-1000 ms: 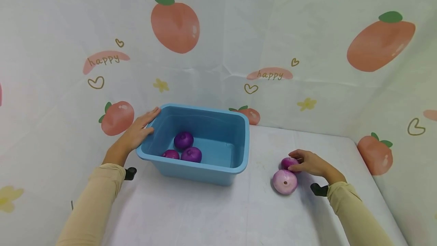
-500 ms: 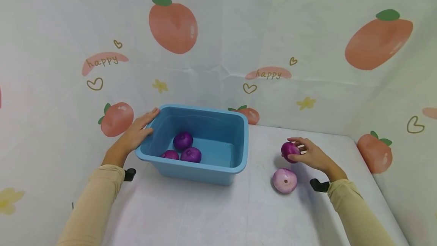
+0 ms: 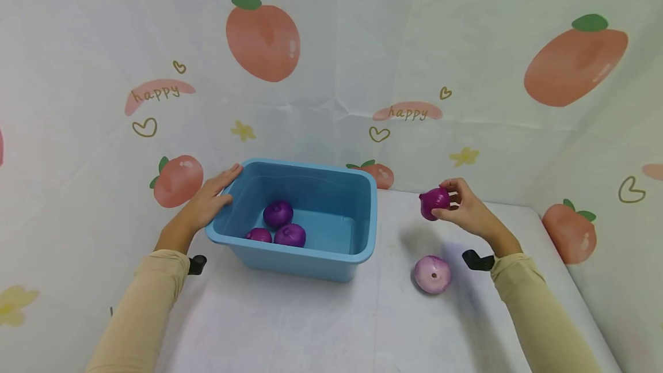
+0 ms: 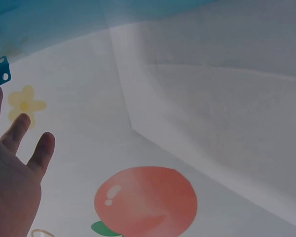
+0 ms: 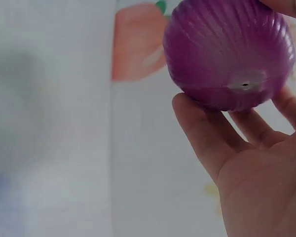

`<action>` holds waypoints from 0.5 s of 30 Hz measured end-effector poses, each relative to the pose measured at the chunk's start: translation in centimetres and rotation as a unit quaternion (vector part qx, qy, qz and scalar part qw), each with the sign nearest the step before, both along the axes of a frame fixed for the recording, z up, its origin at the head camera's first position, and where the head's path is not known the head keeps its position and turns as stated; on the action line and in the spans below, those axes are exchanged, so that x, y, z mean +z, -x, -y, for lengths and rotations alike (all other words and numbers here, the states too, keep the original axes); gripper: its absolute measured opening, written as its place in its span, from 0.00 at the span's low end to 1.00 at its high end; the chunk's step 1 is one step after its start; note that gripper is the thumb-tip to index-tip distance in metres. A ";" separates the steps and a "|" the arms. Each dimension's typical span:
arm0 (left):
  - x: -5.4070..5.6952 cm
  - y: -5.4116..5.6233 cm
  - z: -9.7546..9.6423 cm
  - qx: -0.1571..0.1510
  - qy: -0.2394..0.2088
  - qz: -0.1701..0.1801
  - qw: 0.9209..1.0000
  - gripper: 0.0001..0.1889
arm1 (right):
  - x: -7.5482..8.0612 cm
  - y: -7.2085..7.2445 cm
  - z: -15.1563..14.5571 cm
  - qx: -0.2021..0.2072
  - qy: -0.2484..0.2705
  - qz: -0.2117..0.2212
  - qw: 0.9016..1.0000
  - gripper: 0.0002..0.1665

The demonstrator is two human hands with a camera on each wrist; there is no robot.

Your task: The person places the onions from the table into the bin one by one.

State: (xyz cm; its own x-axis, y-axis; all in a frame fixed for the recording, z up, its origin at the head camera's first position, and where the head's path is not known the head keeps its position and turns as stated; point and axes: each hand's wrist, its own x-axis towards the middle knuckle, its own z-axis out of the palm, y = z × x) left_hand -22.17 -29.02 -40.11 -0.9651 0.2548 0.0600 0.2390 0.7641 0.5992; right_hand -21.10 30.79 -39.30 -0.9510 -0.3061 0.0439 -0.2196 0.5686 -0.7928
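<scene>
My right hand (image 3: 468,212) pinches a purple onion (image 3: 434,203) between thumb and fingers, raised over the right side of the table. Close up in the right wrist view, the same onion (image 5: 229,54) shows a pale root end and ribbed skin. Below it, a paler onion (image 3: 432,275) lies on the white cloth. At the left end of a blue plastic basin (image 3: 311,253), my left hand (image 3: 204,203) rests on the rim with its fingers extended. Three purple onions (image 3: 290,235) lie grouped in the basin's left half, one partly hidden by the front wall.
White cloth covers the table (image 3: 321,321). Behind it hangs a pale backdrop (image 3: 321,85) printed with fruit, hearts and flowers, which also rises along the right side. The basin's right wall (image 3: 372,217) stands between its inside and the held onion.
My right hand has lifted the purple onion off the table beside the paler one, raising it and tilting its tip leftward. My left hand and the basin have stayed in place.
</scene>
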 end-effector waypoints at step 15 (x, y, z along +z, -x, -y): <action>0.1 0.2 0.0 0.005 0.005 0.010 1.000 0.38 | 5.8 2.2 8.2 0.109 -0.004 -0.079 0.991 0.37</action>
